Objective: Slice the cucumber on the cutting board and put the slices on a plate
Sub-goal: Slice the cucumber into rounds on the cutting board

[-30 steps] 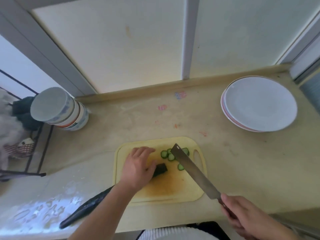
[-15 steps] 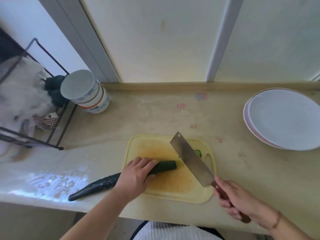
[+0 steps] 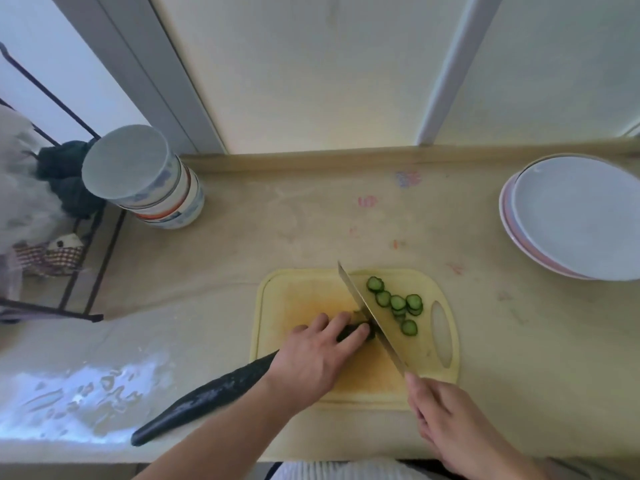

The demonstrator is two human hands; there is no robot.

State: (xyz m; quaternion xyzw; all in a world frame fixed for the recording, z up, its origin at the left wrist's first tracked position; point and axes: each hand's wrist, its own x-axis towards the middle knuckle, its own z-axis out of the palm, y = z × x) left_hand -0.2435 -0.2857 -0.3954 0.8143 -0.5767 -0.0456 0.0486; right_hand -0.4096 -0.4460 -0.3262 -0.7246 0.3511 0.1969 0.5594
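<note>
Left hand (image 3: 317, 358) holds the cucumber (image 3: 214, 396) on the cutting board (image 3: 277, 289); right hand (image 3: 446, 420) grips the cleaver (image 3: 370, 315) beside slices (image 3: 398, 303).

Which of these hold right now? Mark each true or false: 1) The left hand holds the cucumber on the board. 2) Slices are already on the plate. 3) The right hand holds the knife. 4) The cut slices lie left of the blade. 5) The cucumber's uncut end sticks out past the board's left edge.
1) True: the left hand grips the cucumber on the board.
2) False: the plate holds none; the slices lie on the board.
3) True: the right hand grips the knife by its handle.
4) False: they lie right of the blade.
5) True: it reaches out over the counter.
</note>
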